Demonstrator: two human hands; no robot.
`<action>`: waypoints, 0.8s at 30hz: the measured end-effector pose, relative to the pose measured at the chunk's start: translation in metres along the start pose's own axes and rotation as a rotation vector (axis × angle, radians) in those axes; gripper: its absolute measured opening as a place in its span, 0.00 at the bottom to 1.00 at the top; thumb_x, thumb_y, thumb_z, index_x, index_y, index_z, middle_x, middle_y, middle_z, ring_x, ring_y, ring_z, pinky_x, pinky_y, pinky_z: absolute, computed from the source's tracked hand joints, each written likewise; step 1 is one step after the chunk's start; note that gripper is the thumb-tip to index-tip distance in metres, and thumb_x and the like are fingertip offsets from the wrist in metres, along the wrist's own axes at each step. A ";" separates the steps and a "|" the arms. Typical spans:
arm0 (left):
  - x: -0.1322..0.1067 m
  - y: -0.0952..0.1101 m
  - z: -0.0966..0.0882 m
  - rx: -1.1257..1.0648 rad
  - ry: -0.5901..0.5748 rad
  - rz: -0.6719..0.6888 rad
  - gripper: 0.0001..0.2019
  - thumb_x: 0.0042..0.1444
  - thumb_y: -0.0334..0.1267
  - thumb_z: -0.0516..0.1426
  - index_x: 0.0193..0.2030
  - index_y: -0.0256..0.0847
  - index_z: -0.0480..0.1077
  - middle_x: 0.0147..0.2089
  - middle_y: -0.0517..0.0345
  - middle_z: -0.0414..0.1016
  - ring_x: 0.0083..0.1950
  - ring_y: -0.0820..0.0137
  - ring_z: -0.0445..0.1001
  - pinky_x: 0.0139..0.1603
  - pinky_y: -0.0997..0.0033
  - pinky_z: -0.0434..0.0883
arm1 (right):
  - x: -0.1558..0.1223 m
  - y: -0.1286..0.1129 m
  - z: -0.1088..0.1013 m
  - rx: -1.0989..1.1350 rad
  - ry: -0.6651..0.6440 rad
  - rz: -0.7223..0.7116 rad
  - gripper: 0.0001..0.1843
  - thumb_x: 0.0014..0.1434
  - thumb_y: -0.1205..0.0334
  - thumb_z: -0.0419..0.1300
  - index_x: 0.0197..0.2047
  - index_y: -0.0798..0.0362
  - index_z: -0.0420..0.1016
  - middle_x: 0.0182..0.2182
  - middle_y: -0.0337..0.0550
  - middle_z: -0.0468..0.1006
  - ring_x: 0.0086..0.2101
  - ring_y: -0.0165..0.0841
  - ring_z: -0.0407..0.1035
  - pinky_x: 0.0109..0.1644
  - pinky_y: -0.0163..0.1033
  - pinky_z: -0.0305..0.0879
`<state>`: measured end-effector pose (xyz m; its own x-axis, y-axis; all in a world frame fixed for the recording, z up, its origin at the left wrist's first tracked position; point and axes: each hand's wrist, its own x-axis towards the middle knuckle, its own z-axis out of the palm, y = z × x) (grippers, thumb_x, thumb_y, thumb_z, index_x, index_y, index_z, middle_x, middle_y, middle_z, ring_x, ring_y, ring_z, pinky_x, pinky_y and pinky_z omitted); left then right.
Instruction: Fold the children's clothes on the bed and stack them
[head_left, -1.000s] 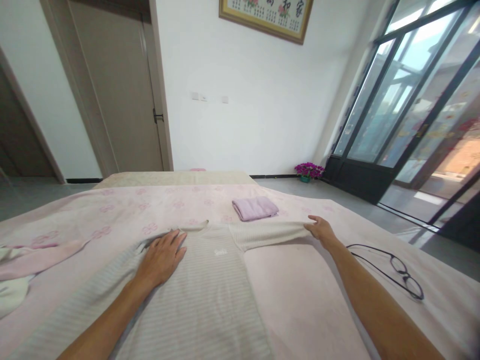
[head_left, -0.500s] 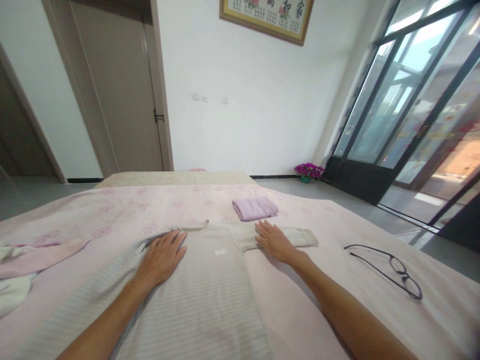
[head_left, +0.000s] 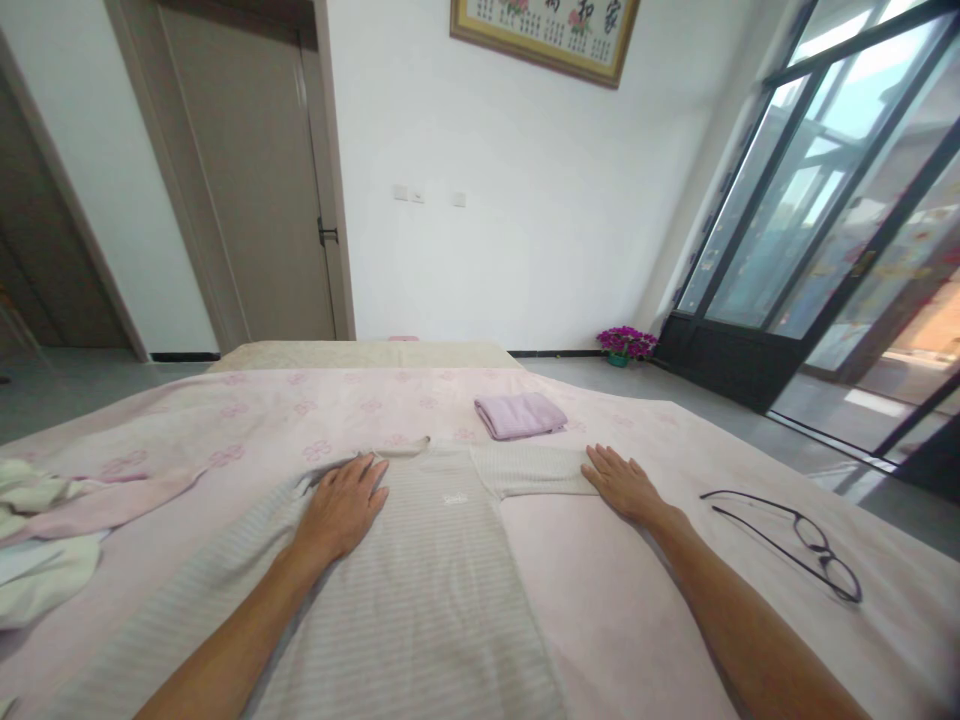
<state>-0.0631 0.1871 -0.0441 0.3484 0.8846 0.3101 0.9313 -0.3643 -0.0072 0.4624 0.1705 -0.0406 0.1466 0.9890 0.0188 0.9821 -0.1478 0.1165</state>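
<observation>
A pale striped long-sleeved shirt lies spread over a pink floral cloth. My left hand rests flat on the shirt near its left shoulder, fingers a little apart. Out at the end of the right-hand sleeve, my right hand lies flat with fingers stretched, covering the cuff. Neither hand grips anything. Just beyond that sleeve is a folded lilac cloth.
Black-framed glasses lie on the right of the cloth. Crumpled pink and pale green clothes are at the left edge. Purple flowers stand on the floor by the glass door.
My right hand has slid to the right along the sleeve, from its middle to the cuff. The left hand stays on the shirt's shoulder. The view has shifted slightly.
</observation>
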 end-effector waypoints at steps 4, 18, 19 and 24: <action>0.000 -0.001 0.001 -0.005 0.007 -0.014 0.24 0.67 0.45 0.46 0.67 0.43 0.63 0.69 0.47 0.63 0.69 0.59 0.61 0.66 0.56 0.58 | 0.002 0.014 -0.004 -0.043 0.005 0.152 0.33 0.70 0.50 0.35 0.73 0.53 0.50 0.71 0.50 0.50 0.69 0.45 0.44 0.68 0.60 0.43; -0.008 0.007 -0.015 -0.127 0.054 -0.043 0.18 0.66 0.36 0.48 0.60 0.41 0.67 0.62 0.48 0.71 0.63 0.63 0.67 0.65 0.60 0.61 | -0.041 -0.174 -0.010 -0.013 0.203 -0.302 0.29 0.70 0.53 0.40 0.70 0.50 0.59 0.70 0.51 0.53 0.68 0.48 0.46 0.67 0.60 0.47; -0.010 0.007 -0.016 -0.129 0.048 -0.037 0.18 0.66 0.36 0.48 0.59 0.40 0.68 0.61 0.49 0.72 0.63 0.64 0.68 0.65 0.61 0.61 | -0.045 -0.180 -0.009 0.006 0.209 -0.266 0.31 0.70 0.52 0.40 0.71 0.52 0.56 0.70 0.52 0.53 0.68 0.48 0.46 0.67 0.60 0.46; -0.030 0.008 -0.027 -0.161 0.014 -0.018 0.18 0.66 0.37 0.49 0.60 0.40 0.69 0.64 0.49 0.70 0.65 0.64 0.66 0.66 0.63 0.60 | -0.053 -0.185 -0.016 0.062 0.208 -0.234 0.33 0.69 0.49 0.39 0.71 0.55 0.55 0.70 0.53 0.54 0.68 0.47 0.47 0.68 0.58 0.44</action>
<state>-0.0694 0.1497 -0.0279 0.3292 0.8878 0.3216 0.9078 -0.3913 0.1510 0.2707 0.1452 -0.0474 -0.1049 0.9738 0.2018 0.9926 0.0902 0.0810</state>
